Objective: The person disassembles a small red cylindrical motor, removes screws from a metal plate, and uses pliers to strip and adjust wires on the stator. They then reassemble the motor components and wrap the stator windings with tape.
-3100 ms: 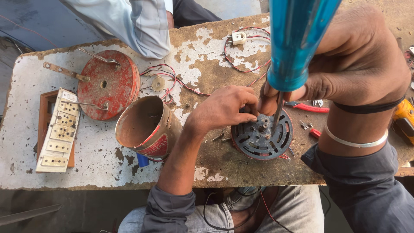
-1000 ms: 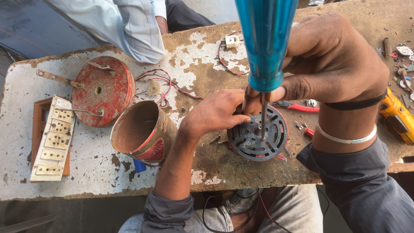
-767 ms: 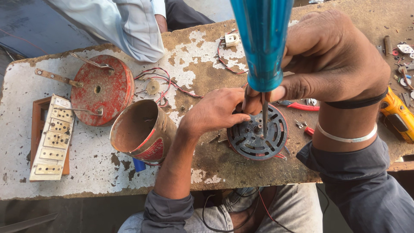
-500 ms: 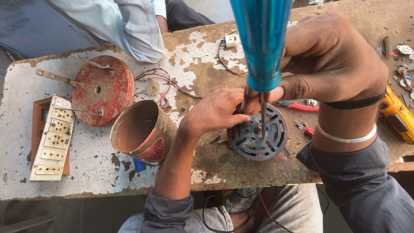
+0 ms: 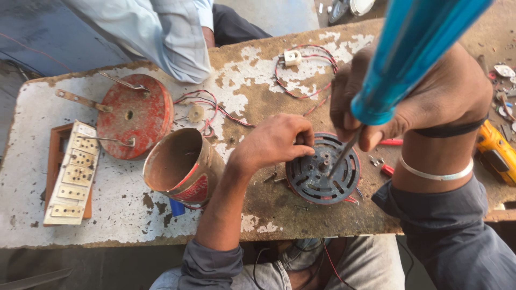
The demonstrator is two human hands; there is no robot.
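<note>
A round dark slotted motor plate [image 5: 316,180] lies on the worn wooden table [image 5: 258,91]. My left hand [image 5: 275,140] rests on the plate's left rim, fingers curled around its edge. My right hand [image 5: 430,91] grips a screwdriver with a big blue handle [image 5: 414,48]. Its metal shaft [image 5: 344,153] slants down to the plate's centre hub. Small loose screws lie on the table just left of the plate.
A rusty open can [image 5: 183,166] lies on its side at the left. Behind it sit a red round cover [image 5: 137,115], a switch board [image 5: 70,174] and red wires [image 5: 306,70]. A yellow tool [image 5: 497,153] lies at the right edge. Another person's sleeve [image 5: 166,32] is across the table.
My right hand has tilted the screwdriver so its handle leans to the right and the tip reaches the hub from that side. My left hand stays on the plate's rim.
</note>
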